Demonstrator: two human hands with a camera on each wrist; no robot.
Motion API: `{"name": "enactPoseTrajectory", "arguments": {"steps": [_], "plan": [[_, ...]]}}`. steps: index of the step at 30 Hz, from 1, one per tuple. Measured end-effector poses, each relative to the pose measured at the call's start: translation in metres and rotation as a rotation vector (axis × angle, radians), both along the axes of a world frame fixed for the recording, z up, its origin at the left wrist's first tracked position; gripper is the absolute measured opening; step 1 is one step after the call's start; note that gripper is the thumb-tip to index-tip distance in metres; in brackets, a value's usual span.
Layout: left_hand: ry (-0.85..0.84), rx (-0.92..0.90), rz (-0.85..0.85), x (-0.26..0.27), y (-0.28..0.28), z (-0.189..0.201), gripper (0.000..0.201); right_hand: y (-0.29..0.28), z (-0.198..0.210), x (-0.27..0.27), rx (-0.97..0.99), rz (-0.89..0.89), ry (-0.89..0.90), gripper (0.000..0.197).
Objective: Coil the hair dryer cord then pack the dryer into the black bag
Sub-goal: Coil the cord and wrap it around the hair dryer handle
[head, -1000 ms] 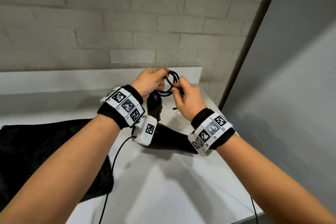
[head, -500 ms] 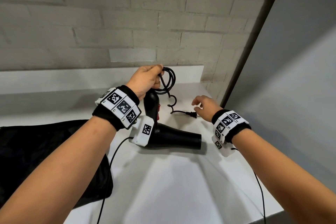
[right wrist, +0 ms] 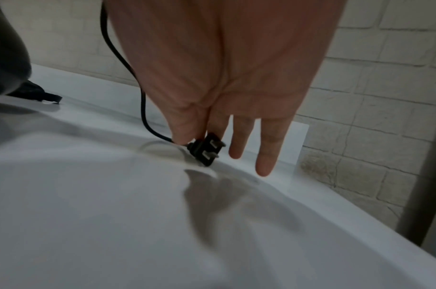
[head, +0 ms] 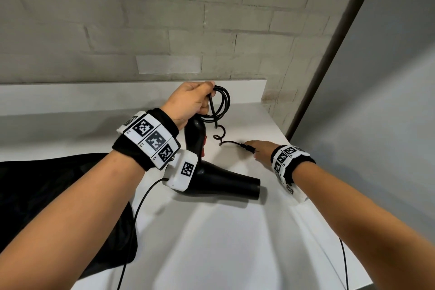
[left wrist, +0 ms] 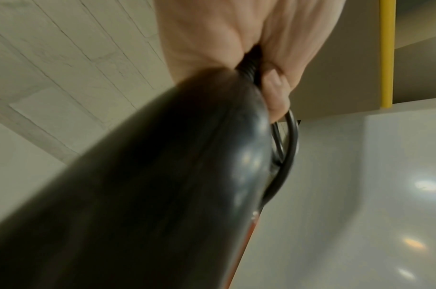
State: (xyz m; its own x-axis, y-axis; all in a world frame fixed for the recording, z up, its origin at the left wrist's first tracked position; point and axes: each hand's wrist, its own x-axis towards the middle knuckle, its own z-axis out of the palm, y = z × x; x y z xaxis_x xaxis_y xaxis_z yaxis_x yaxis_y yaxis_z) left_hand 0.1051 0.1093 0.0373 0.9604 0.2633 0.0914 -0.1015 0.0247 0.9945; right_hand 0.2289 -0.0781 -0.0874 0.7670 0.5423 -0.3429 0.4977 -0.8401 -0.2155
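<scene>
The black hair dryer (head: 223,182) lies on the white table (head: 235,247) with its nozzle pointing right and its handle (left wrist: 162,195) rising toward the wall. At the end of the handle my left hand (head: 190,101) grips several loops of the black cord (head: 223,103). The free end of the cord curls down to the table and ends at the plug (head: 248,148). There my right hand (head: 261,152) pinches the plug (right wrist: 204,149) between thumb and forefinger, its other fingers straight. The black bag (head: 47,195) lies flat at the left.
A brick wall with a low white ledge (head: 247,92) closes off the back. The table's right edge (head: 329,207) runs beside a grey wall. Thin black sensor cables (head: 138,209) hang from both wristbands.
My right hand has let go of the coil and dropped right to the plug on the table. The left hand still holds the coil above the handle.
</scene>
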Motion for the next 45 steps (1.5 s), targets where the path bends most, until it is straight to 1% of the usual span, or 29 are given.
{"name": "enactPoseTrajectory", "arguments": {"steps": [2, 4, 6, 7, 9, 11, 12, 13, 15, 17, 19, 22, 24, 26, 28, 32, 34, 39, 41, 43, 45], "plan": [[0.004, 0.006, 0.000, 0.001, -0.001, 0.001, 0.037, -0.002, -0.001, 0.003, 0.024, -0.035, -0.043, 0.036], [0.008, 0.009, -0.002, 0.002, -0.001, 0.001, 0.037, -0.003, 0.000, 0.005, 0.010, -0.053, -0.072, 0.007], [0.007, 0.003, -0.008, 0.003, -0.002, 0.001, 0.036, -0.004, -0.003, 0.007, -0.047, -0.087, -0.068, 0.012], [0.005, 0.000, -0.009, 0.004, -0.003, 0.001, 0.036, -0.004, -0.002, 0.005, -0.062, -0.098, -0.054, 0.007], [0.001, 0.000, -0.009, 0.003, -0.003, 0.000, 0.037, -0.003, -0.004, 0.006, -0.132, -0.102, -0.075, 0.028], [-0.004, 0.001, -0.015, 0.003, -0.005, 0.000, 0.037, -0.002, -0.001, 0.006, -0.156, -0.083, -0.112, 0.031], [-0.006, 0.000, -0.016, 0.002, -0.005, 0.001, 0.037, -0.001, 0.003, 0.005, -0.125, -0.080, -0.141, 0.030], [-0.006, 0.001, -0.012, 0.002, -0.006, 0.001, 0.037, 0.001, 0.009, 0.003, -0.063, -0.101, -0.155, 0.029], [-0.008, -0.001, -0.001, 0.000, -0.008, 0.001, 0.036, 0.004, 0.022, 0.004, 0.145, -0.165, -0.203, 0.024], [-0.012, -0.018, 0.010, 0.000, -0.009, 0.001, 0.036, 0.007, 0.038, 0.003, 0.431, -0.242, -0.265, 0.022], [-0.019, -0.024, 0.025, 0.000, -0.009, 0.000, 0.038, 0.011, 0.060, -0.005, 0.732, -0.284, -0.315, 0.029], [-0.037, -0.033, 0.049, 0.002, -0.007, -0.002, 0.039, 0.017, 0.097, -0.033, 1.146, -0.235, -0.330, 0.034], [-0.041, -0.047, 0.051, 0.002, -0.006, -0.002, 0.039, 0.020, 0.113, -0.057, 1.289, -0.144, -0.350, 0.037], [-0.044, -0.070, 0.045, 0.002, -0.005, -0.002, 0.038, 0.022, 0.119, -0.076, 1.345, -0.075, -0.368, 0.034], [-0.044, -0.081, 0.042, 0.001, -0.004, -0.002, 0.038, 0.022, 0.122, -0.090, 1.421, -0.047, -0.382, 0.033], [-0.055, -0.100, 0.046, -0.001, -0.001, -0.003, 0.037, 0.018, 0.130, -0.103, 1.682, -0.061, -0.366, 0.032], [-0.054, -0.105, 0.048, -0.001, 0.001, -0.003, 0.036, 0.012, 0.138, -0.104, 1.741, -0.077, -0.404, 0.033], [-0.051, -0.145, 0.070, -0.001, 0.004, -0.002, 0.037, -0.011, 0.160, -0.100, 1.815, -0.053, -0.561, 0.039], [-0.043, -0.150, 0.072, -0.002, 0.003, -0.001, 0.038, -0.017, 0.165, -0.097, 1.825, 0.018, -0.590, 0.041], [-0.033, -0.147, 0.060, -0.002, 0.002, 0.000, 0.038, -0.017, 0.162, -0.094, 1.747, 0.103, -0.608, 0.042], [-0.018, -0.126, 0.043, -0.002, 0.000, 0.000, 0.038, -0.010, 0.155, -0.094, 1.628, 0.161, -0.599, 0.045]]}}
